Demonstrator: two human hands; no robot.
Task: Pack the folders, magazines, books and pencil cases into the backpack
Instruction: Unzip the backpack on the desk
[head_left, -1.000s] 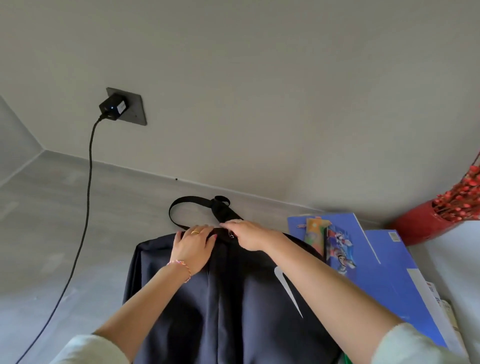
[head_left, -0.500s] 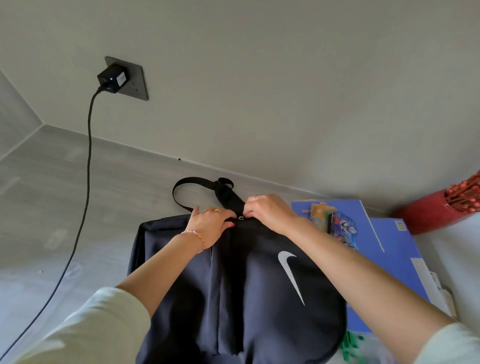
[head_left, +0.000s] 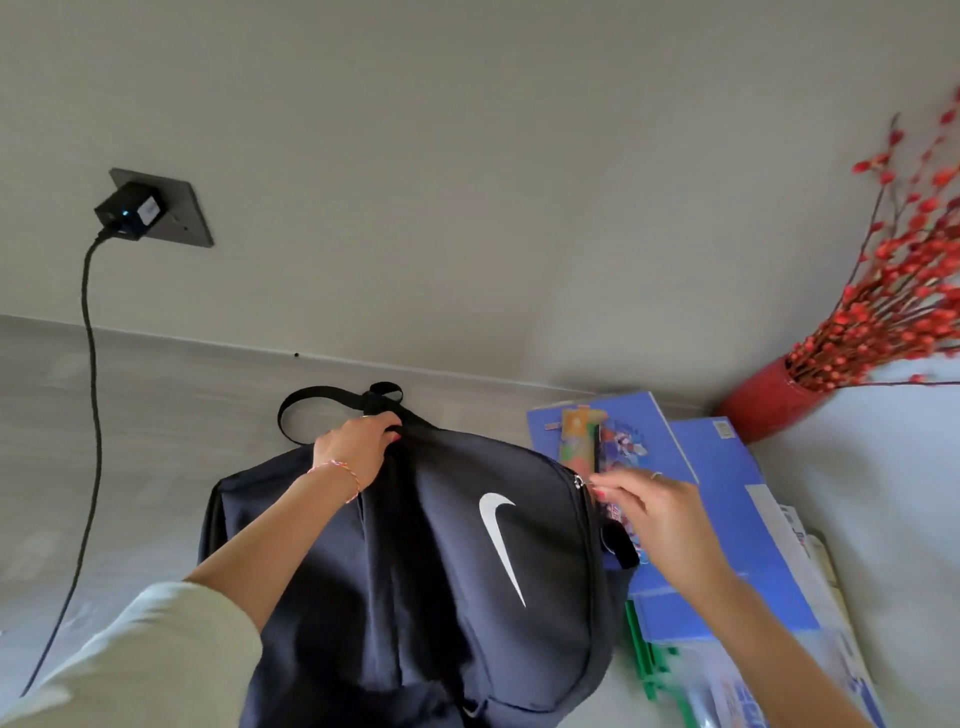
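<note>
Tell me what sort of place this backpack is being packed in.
Probably a room in a home, at a grey desk or counter against a plain wall. A wall socket with a charger plugged in and a red vase of red berry branches suggest it.

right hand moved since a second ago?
Yes. The right hand has slid from the backpack top, beside the left hand, rightward and down along its zipper edge, pinching the pull.

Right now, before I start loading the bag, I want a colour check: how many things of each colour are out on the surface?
Black: 1, the backpack
Blue: 2, the folders
Multicoloured: 2, the pencil cases
Green: 1, a folder edge
Red: 1, the vase
Total: 7
</note>
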